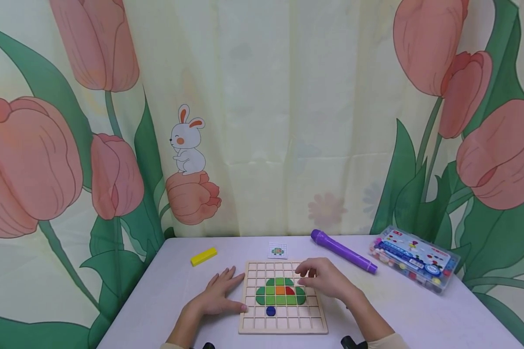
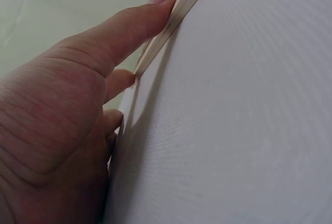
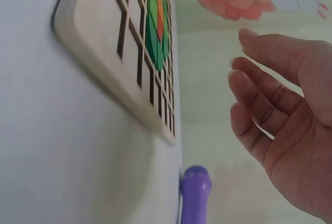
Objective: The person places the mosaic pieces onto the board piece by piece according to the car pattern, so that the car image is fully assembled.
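A wooden grid board (image 1: 305,324) lies on the table before me. Green pieces (image 1: 281,300) form a turtle-like shape in its squares, with orange pieces (image 1: 280,290) and a red piece (image 1: 290,291) among them. A dark blue round piece (image 1: 270,311) sits lower on the grid. My left hand (image 1: 216,295) rests at the board's left edge, fingers spread; its thumb touches the rim (image 2: 182,12) in the left wrist view. Above the board's upper right part hovers my right hand (image 1: 325,277), its fingers loosely bent and nothing visible between them.
A small card (image 1: 277,250) with a coloured grid picture lies behind the board. At back left is a yellow block (image 1: 204,256). A purple microphone-shaped stick (image 1: 345,252) and a clear plastic case (image 1: 412,259) of coloured pieces lie to the right. A tulip-printed curtain (image 1: 262,116) hangs behind.
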`<state>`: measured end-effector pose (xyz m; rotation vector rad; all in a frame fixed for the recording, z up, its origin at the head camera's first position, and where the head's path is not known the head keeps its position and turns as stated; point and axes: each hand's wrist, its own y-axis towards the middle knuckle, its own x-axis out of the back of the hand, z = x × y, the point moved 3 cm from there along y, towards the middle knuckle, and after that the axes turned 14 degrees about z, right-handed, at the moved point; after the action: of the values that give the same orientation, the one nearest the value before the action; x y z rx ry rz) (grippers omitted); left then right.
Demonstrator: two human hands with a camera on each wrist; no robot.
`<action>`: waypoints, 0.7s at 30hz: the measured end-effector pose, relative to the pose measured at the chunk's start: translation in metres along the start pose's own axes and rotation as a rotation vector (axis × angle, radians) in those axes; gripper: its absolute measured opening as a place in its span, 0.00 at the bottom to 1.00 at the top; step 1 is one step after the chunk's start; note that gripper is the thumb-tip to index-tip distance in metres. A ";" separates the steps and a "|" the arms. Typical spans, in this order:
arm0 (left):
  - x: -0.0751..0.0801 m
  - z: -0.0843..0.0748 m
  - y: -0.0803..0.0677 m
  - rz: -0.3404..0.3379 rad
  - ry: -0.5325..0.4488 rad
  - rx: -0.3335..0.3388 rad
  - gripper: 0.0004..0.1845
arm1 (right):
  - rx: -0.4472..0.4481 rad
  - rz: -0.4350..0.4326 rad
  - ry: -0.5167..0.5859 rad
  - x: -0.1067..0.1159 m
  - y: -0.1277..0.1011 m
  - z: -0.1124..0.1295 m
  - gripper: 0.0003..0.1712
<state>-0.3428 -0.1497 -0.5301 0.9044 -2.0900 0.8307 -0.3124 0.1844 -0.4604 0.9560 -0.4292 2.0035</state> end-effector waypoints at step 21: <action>0.000 0.001 0.003 0.005 0.000 0.037 0.54 | -0.113 0.098 0.041 0.034 -0.029 -0.038 0.13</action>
<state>-0.3454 -0.1482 -0.5314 0.9188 -2.0836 0.8751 -0.3181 0.2429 -0.4612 0.8364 -0.5698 2.0597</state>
